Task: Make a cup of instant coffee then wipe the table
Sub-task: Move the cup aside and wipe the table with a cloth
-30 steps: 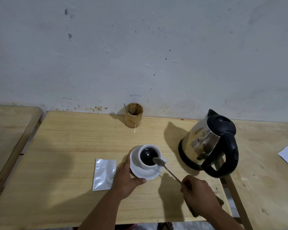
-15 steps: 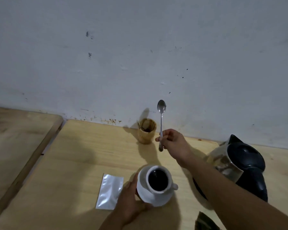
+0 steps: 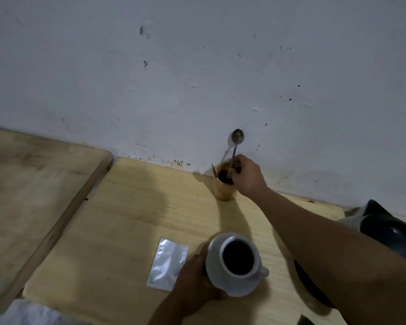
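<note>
A white cup (image 3: 238, 260) full of dark coffee stands on its white saucer (image 3: 234, 288) near the table's front. My left hand (image 3: 195, 280) grips the saucer's left rim. My right hand (image 3: 247, 175) reaches to the back of the table and holds a metal spoon (image 3: 236, 146) by its handle, bowl end up. The handle's lower end is inside the wooden holder (image 3: 224, 184) by the wall. A silver sachet (image 3: 168, 263) lies flat left of the cup.
A black and steel kettle (image 3: 382, 228) sits at the right edge, partly behind my right forearm. A second wooden table (image 3: 33, 184) adjoins on the left, with a gap between. The white wall rises straight behind the holder.
My right hand lifted the spoon out of the cup, carried it to the back and lowered its handle into the wooden holder. The left hand stayed on the saucer. The camera tilted forward.
</note>
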